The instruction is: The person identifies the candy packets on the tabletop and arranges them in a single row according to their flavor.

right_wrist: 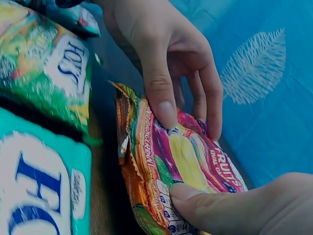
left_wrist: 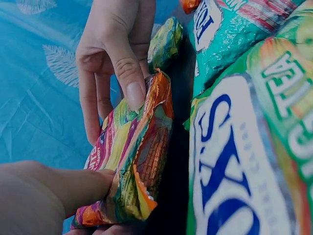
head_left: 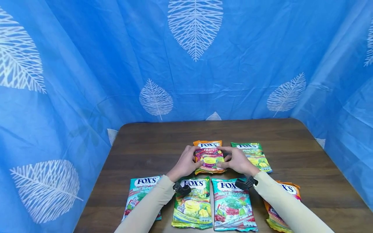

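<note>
An orange and purple candy bag [head_left: 209,160] labelled Fox's Fruits lies at the middle of the table, between my hands. My left hand [head_left: 185,161] grips its left side and my right hand [head_left: 239,160] its right side. Both thumbs press on the printed front, while the other fingers reach around the edges. In the left wrist view the bag [left_wrist: 117,152] is tilted, its crimped lower end facing the camera. Seen from the right wrist, the right thumb [right_wrist: 200,198] lies near the bag's lower print. Some fingers are hidden behind the bag.
Nearer me lie a mint blossom bag [head_left: 144,191], a spring tea bag [head_left: 192,207], another mint blossom bag [head_left: 234,207] and an orange bag [head_left: 281,216], partly under my forearms. Another spring tea bag [head_left: 257,158] is right of my right hand. A blue curtain [head_left: 247,64] surrounds the wooden table [head_left: 145,139].
</note>
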Motion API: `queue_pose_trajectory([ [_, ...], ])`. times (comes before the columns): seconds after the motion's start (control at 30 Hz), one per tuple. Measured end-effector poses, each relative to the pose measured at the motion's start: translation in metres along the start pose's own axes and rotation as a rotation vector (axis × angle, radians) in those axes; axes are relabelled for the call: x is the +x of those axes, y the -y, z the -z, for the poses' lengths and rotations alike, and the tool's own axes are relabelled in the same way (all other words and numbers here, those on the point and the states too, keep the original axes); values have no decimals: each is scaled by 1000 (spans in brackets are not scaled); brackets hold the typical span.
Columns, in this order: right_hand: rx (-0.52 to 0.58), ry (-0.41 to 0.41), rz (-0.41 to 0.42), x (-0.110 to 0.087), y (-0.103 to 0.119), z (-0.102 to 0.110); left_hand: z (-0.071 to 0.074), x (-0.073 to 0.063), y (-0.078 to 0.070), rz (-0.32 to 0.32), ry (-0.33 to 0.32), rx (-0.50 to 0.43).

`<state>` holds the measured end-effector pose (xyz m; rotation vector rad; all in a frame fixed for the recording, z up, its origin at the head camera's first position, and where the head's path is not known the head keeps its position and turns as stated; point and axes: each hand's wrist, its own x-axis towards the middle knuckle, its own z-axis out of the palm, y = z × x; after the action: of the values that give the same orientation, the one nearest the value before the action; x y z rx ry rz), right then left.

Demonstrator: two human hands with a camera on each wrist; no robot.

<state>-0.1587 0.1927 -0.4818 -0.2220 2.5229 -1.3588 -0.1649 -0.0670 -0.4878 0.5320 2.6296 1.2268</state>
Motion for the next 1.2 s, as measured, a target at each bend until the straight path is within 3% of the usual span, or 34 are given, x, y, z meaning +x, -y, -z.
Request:
queue_pose_trajectory([
  [0.2,6,-10,32,-2,14,-7,18,-12,2,0,-8,-46],
  [0.53,-28,-45,126,14,56,-22,68,-23,8,-6,-62,-52],
  [0.97,12,-30,149,45,107,-68,137,-39,37,32,-80,34],
  [1.2,85,-70,147,63,123,-96,166,-42,54,43,-92,71],
])
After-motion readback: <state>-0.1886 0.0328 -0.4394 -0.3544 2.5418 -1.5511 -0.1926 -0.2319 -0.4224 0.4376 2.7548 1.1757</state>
